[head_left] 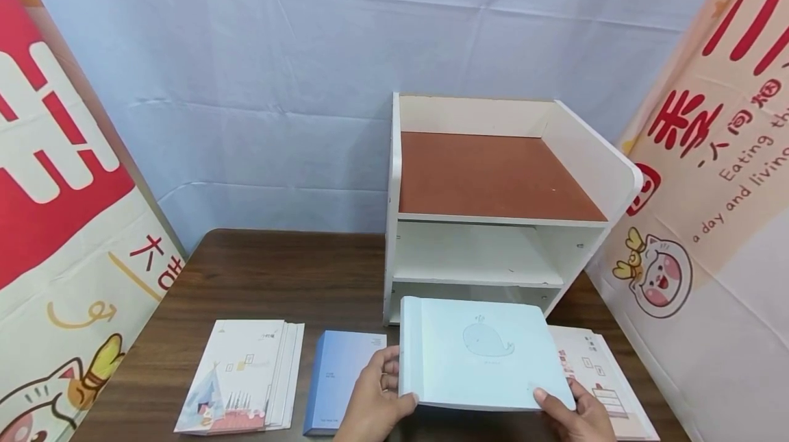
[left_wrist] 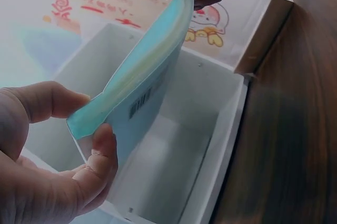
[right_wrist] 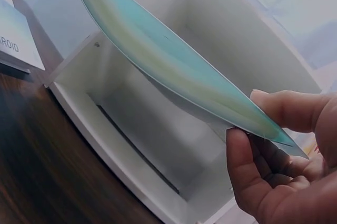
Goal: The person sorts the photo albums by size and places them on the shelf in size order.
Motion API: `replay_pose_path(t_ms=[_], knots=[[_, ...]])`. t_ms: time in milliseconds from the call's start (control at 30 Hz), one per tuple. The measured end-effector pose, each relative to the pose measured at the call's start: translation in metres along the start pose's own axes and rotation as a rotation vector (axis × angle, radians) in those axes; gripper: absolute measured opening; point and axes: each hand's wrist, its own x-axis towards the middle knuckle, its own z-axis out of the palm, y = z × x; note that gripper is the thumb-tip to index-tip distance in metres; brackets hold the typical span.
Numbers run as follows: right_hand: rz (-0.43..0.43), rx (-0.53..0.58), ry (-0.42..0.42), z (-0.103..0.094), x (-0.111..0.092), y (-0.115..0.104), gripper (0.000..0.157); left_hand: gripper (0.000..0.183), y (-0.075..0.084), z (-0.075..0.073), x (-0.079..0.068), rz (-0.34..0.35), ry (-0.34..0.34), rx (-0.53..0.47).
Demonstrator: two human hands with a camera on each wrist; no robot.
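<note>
A light blue soft-covered book [head_left: 481,373] with a small whale drawing is held up in front of a white shelf unit [head_left: 477,253]. My left hand [head_left: 377,390] pinches its left end, thumb on the cover side and fingers behind. At the other end my right hand [head_left: 579,413] grips the lower right corner between thumb and fingers. In the left wrist view the book [left_wrist: 145,84] bows a little between both hands, and a barcode shows on its back. The right wrist view shows the book's curved edge [right_wrist: 174,71] in front of the shelf's hollow compartments.
A stack of white illustrated booklets [head_left: 237,373] lies at the left of the dark wooden table [head_left: 290,271]. Beside it is a thick blue book [head_left: 345,373]. More booklets [head_left: 607,377] lie on the right, partly behind the held book. Printed cloths hang on both sides.
</note>
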Motion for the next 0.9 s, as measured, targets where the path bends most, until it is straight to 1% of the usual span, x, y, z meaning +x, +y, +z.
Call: replay_pose_path(t_ms=[67, 200, 300, 400, 533, 667, 900], knots=[[-0.012, 0.008, 0.005, 0.001, -0.001, -0.003, 0.065, 0.072, 0.002, 0.000, 0.000, 0.016, -0.002, -0.004], [-0.031, 0.020, 0.003, 0.001, -0.003, -0.006, 0.062, 0.071, 0.008, 0.000, -0.001, 0.025, 0.001, -0.011], [-0.048, 0.038, -0.009, 0.001, -0.003, -0.007, 0.062, 0.071, 0.013, 0.000, -0.002, 0.020, 0.007, -0.019], [-0.076, 0.079, -0.019, 0.000, -0.003, -0.007, 0.058, 0.071, 0.017, 0.000, -0.002, 0.023, 0.009, -0.029], [-0.091, 0.123, -0.031, -0.001, -0.004, -0.009, 0.056, 0.071, 0.018, 0.002, -0.002, 0.014, 0.008, -0.044], [-0.074, 0.129, -0.030, -0.002, -0.007, -0.012, 0.058, 0.072, 0.018, 0.003, -0.002, -0.001, 0.006, -0.065], [-0.088, 0.083, -0.018, -0.007, -0.010, -0.015, 0.054, 0.071, 0.022, 0.006, -0.003, 0.020, -0.003, -0.138]])
